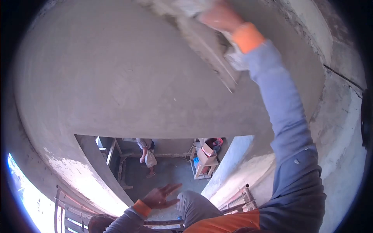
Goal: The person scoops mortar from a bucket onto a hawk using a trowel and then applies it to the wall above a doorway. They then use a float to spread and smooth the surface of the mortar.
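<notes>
Right hand (220, 17), blurred, is clasping 1 long grey straight-edged board (208, 44) at the smooth grey wall (116, 73); left hand (158, 197) open, empty.

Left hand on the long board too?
No, the left hand is open and empty, well below the long board at the right hand.

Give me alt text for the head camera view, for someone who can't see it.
A raised right hand holds a long flat tool at a grey wall; the open left hand is lower, near an opening with another person beyond.
</notes>
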Motion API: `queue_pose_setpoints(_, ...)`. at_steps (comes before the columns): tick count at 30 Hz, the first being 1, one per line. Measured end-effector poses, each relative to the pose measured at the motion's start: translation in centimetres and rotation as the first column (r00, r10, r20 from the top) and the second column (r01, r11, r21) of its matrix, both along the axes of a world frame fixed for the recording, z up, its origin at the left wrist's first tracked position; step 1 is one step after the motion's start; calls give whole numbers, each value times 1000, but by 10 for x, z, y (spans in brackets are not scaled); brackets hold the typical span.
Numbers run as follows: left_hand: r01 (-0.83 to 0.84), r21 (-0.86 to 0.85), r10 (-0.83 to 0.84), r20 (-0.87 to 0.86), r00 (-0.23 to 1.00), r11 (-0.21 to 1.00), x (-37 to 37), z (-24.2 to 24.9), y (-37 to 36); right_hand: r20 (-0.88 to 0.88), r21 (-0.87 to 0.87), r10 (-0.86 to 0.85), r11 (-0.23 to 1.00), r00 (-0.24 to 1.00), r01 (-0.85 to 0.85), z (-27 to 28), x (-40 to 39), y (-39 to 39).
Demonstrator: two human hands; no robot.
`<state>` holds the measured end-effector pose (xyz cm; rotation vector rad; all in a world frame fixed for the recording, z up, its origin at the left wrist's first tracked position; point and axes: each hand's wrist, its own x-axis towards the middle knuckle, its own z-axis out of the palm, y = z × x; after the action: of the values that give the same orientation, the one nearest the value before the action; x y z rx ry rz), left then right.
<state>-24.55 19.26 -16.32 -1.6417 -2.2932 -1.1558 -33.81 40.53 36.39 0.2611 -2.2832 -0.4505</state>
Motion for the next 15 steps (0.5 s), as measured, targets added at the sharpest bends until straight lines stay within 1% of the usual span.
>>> queue_pose_setpoints(2,-56,-111,55,-19,998,992,0,-3,-3,7,-176,177,969,984,-173,-26,36,-45)
queue_pose_setpoints(3,-94,-161,89,-38,995,982,1,-2,-7,7,-181,220,960,975,-215,-44,41,-51)
queue_pose_setpoints(4,-108,-166,102,-46,994,980,8,2,-10,3,-183,263,949,965,-258,-64,41,-53)
queue_pose_setpoints(6,-134,-178,123,-70,990,975,18,13,-10,-78,-192,371,905,925,-380,-109,50,-36)
queue_pose_setpoints(8,-165,-177,150,-93,984,970,25,17,-12,10,-299,360,891,933,-341,-142,72,-6)
queue_pose_setpoints(10,-213,-156,193,-133,972,965,31,17,-18,-21,-395,412,833,911,-386,-178,88,39)
queue_pose_setpoints(11,-245,-133,223,-165,961,960,28,12,-23,-94,-447,576,705,812,-551,-196,96,61)
queue_pose_setpoints(12,-277,-110,252,-197,947,955,23,9,-26,-177,-480,710,542,681,-690,-214,104,82)
queue_pose_setpoints(14,-384,-44,364,-234,902,922,10,5,-34,-237,-568,706,456,667,-685,-246,126,118)
queue_pose_setpoints(15,-434,-13,417,-249,874,901,5,4,-38,-262,-702,645,383,718,-600,-261,140,133)
